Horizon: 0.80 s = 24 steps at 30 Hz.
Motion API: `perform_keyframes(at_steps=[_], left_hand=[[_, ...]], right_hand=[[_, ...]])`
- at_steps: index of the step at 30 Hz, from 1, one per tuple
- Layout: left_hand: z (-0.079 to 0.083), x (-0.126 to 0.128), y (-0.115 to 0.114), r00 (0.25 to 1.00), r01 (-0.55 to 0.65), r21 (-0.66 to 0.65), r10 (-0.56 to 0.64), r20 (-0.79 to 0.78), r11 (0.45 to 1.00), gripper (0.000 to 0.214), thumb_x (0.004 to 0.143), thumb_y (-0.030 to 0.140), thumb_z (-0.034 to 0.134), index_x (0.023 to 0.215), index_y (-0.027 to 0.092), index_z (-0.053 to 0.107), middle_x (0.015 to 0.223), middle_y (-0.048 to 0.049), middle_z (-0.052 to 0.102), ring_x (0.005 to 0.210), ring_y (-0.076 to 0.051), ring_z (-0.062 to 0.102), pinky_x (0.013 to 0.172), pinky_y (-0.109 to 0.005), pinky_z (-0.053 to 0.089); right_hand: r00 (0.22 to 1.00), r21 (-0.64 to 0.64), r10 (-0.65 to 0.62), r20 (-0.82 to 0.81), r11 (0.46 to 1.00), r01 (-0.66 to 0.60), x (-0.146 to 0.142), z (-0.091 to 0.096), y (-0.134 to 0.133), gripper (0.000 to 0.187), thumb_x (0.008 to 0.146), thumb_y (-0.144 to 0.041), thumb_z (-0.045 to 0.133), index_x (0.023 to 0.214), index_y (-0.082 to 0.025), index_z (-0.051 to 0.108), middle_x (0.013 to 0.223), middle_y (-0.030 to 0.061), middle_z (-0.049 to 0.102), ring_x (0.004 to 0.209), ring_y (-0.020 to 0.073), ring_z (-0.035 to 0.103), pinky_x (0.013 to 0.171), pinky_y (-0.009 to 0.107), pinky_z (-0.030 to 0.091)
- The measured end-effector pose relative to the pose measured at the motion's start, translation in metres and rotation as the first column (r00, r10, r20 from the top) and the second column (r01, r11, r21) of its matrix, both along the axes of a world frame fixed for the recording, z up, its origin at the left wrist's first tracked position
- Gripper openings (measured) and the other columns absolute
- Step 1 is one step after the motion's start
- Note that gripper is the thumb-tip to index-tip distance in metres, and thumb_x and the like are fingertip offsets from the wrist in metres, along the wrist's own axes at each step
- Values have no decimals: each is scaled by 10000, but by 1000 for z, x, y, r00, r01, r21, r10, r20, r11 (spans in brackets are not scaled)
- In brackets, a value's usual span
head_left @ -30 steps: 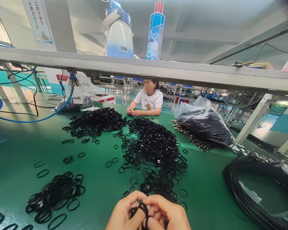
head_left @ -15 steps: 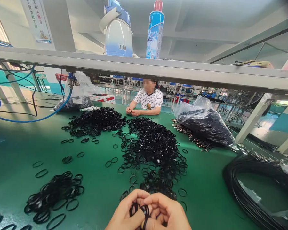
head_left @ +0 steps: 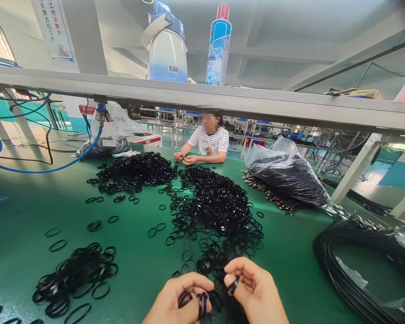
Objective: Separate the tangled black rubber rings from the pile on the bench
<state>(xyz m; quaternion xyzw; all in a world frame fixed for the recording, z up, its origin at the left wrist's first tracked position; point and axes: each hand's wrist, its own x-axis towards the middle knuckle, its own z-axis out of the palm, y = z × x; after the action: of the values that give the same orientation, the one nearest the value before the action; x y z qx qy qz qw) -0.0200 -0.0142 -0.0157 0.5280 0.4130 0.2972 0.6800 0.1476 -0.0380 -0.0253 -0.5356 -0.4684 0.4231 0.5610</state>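
My left hand (head_left: 175,297) is closed around several black rubber rings (head_left: 203,306) at the bottom middle of the view, some of them around its thumb. To its right and a short gap apart, my right hand (head_left: 259,292) has a single black ring (head_left: 234,285) at its thumb, with the fingers curled toward it. Below and between both hands, loose rings lie at the near end of a long heap of black rings (head_left: 219,204) on the green tabletop (head_left: 135,252).
Smaller ring piles lie at near left (head_left: 76,272) and far left (head_left: 138,168). On the right are a plastic bag of black parts (head_left: 286,171) and coiled black cable (head_left: 337,270). A shelf (head_left: 202,94) crosses above. A person (head_left: 211,141) sits opposite, handling something small.
My hands were together over the rings and have moved apart. The right one has shifted right with a ring at its thumb, while the left keeps its rings.
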Motion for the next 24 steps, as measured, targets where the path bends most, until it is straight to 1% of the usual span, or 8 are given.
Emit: perform_keyframes(at_steps=[4,7,10,12,15,17,21,24], left_hand=[[10,1,-6,989,-122,179,135,-65,976,242,722,377,661,843,172,705,724,-28,691,524,-105,526,475,-193,364],[13,0,-7,981,-149,224,173,-91,963,256,730,395,661,881,193,708,649,5,637,549,-113,517,464,-183,343],[15,0,-7,991,-131,82,133,-23,988,352,773,464,589,967,183,676,442,68,464,372,-67,287,363,-187,155],[18,0,-8,982,-156,-57,161,95,986,367,777,473,579,942,160,678,505,44,509,382,-52,243,368,-186,122],[24,0,-9,945,-186,-255,244,217,949,313,764,405,627,894,127,687,731,-38,606,460,-60,354,377,-171,164],[26,-1,-9,930,-125,-374,240,278,919,301,771,369,636,939,122,676,752,-49,615,491,-75,412,384,-169,215],[24,-4,-4,867,59,-550,231,443,833,328,822,322,596,1080,119,604,869,-76,633,626,-117,566,482,-188,369],[24,-4,-2,817,115,-603,271,510,789,321,835,277,590,1115,123,561,934,-100,639,818,-196,633,670,-268,464]], right_hand=[[991,-32,116,-71,992,-119,1,-1,1,173,653,-265,673,793,-165,661,706,34,675,633,181,644,602,270,486],[982,43,146,119,987,-152,1,1,-1,165,700,-174,564,819,-186,678,803,53,701,768,212,670,703,302,511],[912,148,58,405,981,-128,4,6,-4,263,720,-94,471,732,-207,708,867,51,702,804,205,664,728,287,504],[876,163,34,481,978,-127,5,9,-5,289,747,-100,453,728,-215,718,892,44,697,693,175,664,646,253,509],[864,165,54,500,974,-156,6,11,-5,317,799,-132,409,834,-214,714,864,44,656,531,127,617,523,226,494],[824,152,41,565,976,-153,7,13,-5,315,804,-131,404,848,-208,706,802,40,616,547,136,611,511,229,480],[712,63,92,697,980,-188,12,20,-5,340,788,-86,426,885,-238,714,825,31,686,736,192,650,649,276,490],[702,83,126,701,963,-255,14,23,-6,440,721,-1,392,879,-256,713,915,21,708,896,213,628,790,315,471]])
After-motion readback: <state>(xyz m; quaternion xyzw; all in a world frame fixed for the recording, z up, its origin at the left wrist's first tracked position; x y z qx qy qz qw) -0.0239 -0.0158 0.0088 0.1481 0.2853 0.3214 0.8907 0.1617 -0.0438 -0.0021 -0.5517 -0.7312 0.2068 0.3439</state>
